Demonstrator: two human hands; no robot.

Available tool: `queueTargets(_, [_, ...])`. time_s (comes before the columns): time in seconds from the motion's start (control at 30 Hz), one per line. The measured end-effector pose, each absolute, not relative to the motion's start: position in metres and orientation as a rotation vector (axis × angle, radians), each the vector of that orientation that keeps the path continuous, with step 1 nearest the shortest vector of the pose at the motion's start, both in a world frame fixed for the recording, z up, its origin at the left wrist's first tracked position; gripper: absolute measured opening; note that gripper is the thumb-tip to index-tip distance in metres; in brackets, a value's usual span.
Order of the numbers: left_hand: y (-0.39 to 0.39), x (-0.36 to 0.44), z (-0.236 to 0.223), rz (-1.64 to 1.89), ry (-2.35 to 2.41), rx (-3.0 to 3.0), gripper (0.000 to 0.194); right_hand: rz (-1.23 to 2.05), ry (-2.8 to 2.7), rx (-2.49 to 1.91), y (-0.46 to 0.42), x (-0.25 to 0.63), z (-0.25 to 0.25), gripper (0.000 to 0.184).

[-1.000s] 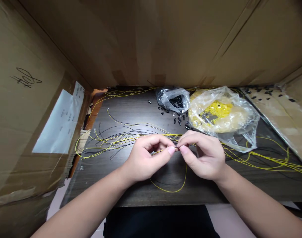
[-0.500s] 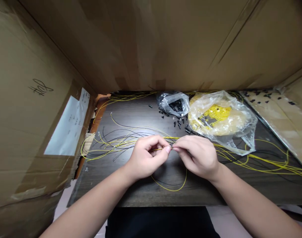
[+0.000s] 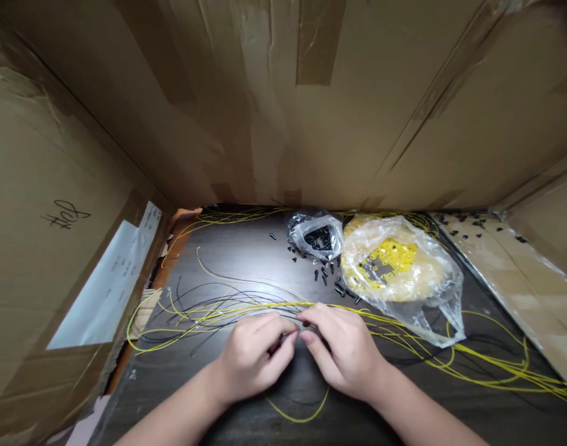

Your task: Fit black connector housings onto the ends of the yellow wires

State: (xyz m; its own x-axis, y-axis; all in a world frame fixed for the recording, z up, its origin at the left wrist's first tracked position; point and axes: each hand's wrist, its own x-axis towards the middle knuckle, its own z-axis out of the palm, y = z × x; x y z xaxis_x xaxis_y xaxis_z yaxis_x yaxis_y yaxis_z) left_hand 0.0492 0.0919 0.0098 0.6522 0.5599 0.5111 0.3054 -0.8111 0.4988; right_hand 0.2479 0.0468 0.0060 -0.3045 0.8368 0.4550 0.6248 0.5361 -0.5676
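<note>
My left hand (image 3: 255, 356) is closed in a pinch, thumb against curled forefinger, on a thin yellow wire that is mostly hidden by the fingers. Close beside it, my right hand (image 3: 341, 350) is curled inward, forefinger and thumb tips slightly apart; whatever lies between its fingers is too small to make out. Below both hands hangs a yellow wire loop (image 3: 299, 421), its ends passing out of sight under them. Just beyond the fingers, a bundle of yellow and black wires (image 3: 246, 310) stretches across the dark table (image 3: 246, 260).
A clear bag of small black parts (image 3: 318, 238) stands at the back, with loose black pieces (image 3: 325, 275) before it. Right of it lies a larger clear bag of yellow parts (image 3: 399, 266). Cardboard walls (image 3: 264, 124) enclose the back and sides. More yellow wires (image 3: 237, 215) lie along the back edge.
The camera has tilted up, so everything sits lower in view. My right thumb and forefinger tips, together before, are now slightly apart. The bags and wire bundle stay in place.
</note>
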Motion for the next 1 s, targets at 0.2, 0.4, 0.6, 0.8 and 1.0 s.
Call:
queueTargets(0.2, [0.096,0.050,0.009,0.879,0.769,2.311,0.010,0.312,-2.099,-1.213,0.056,0.235,-0.002,0.017])
queueTargets(0.4, [0.091,0.052,0.005,0.860,0.829,2.160,0.009,0.146,-2.054,-1.247,0.053,0.235,-0.005,0.020])
queueTargets(0.6, [0.092,0.059,0.005,0.729,0.908,1.870,0.023,0.063,-2.100,-1.270,0.055,0.239,-0.012,0.022])
queueTargets(0.8, [0.099,0.060,0.004,0.708,0.887,1.813,0.028,0.074,-2.107,-1.298,0.059,0.242,-0.018,0.019])
queueTargets(1.0, [0.099,0.059,0.007,0.708,0.843,1.784,0.030,0.158,-2.076,-1.277,0.060,0.242,-0.021,0.021])
